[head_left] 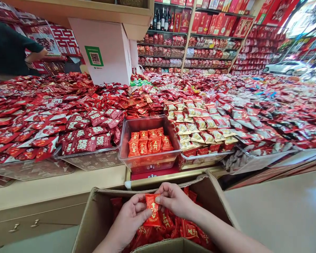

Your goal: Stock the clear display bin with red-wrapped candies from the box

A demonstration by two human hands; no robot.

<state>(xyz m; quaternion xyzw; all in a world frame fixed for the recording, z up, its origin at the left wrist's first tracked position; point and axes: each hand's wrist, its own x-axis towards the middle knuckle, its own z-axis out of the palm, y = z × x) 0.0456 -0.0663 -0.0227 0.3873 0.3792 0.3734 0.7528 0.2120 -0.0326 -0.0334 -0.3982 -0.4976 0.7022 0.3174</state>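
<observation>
Between my two hands is a small red candy packet with gold lettering, held upright over an open cardboard box. My left hand pinches its left side with thumb and fingers. The thumb and fingers of my right hand grip its upper right edge. Many loose red packets of the same look fill the box below. Just beyond the box, a clear plastic bin has similar red packets standing in rows inside it.
Left of that bin lie dark red packets; durian-pictured packets are heaped on its right. A white block with a QR code rises behind. Shelves line the back. At far left stands a person in dark clothing.
</observation>
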